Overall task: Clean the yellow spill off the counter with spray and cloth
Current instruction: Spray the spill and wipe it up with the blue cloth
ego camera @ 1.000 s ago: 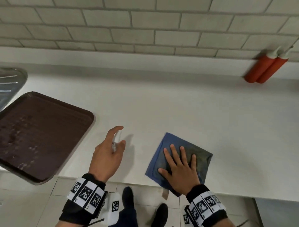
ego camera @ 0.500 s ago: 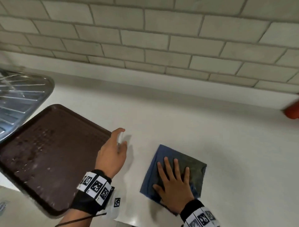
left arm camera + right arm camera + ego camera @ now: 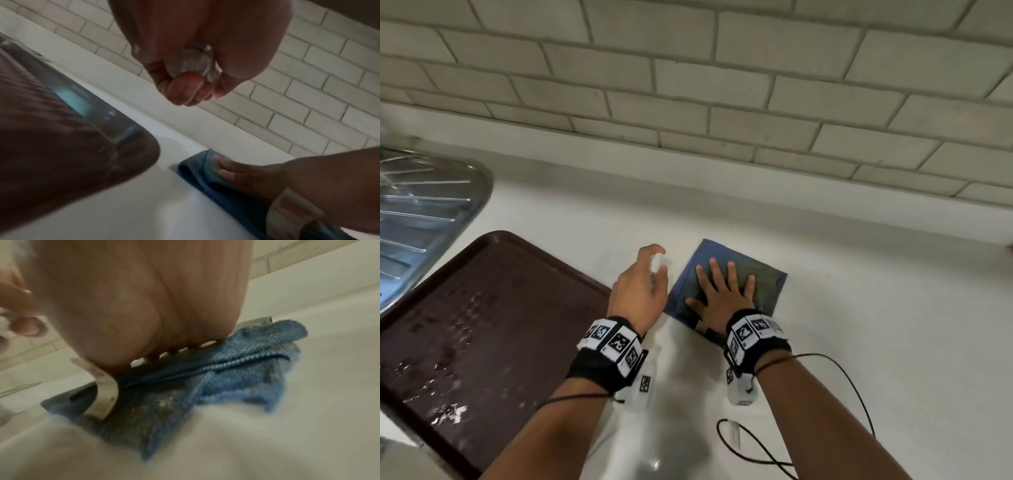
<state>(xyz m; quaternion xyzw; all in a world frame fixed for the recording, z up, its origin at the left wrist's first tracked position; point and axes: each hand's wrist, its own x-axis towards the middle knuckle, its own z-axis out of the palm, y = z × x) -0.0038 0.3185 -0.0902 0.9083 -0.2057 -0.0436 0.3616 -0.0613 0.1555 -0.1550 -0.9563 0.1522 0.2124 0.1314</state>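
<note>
A folded blue cloth (image 3: 767, 282) with a yellow-green stain lies on the white counter (image 3: 876, 308). My right hand (image 3: 722, 291) presses flat on it, fingers spread and straight. In the right wrist view the cloth (image 3: 246, 366) shows dirty specks under the palm (image 3: 144, 305). Just left of the cloth, my left hand (image 3: 640, 291) grips a small clear spray bottle (image 3: 656, 266) above the counter. From the left wrist view its round base (image 3: 191, 63) sits between the curled fingers (image 3: 185, 87), with the cloth (image 3: 197, 168) below. No yellow spill shows on the bare counter.
A wet brown tray (image 3: 500, 325) lies left of my left hand, overhanging the counter's front edge. A steel sink drainboard (image 3: 424, 212) is at the far left. A tiled wall (image 3: 722, 102) backs the counter. A black cable (image 3: 756, 452) loops near my right forearm.
The cloth, under my flat right hand, has slid from the counter's front edge toward the wall. My left hand, still holding the bottle, moved along beside it. The view shifted left.
</note>
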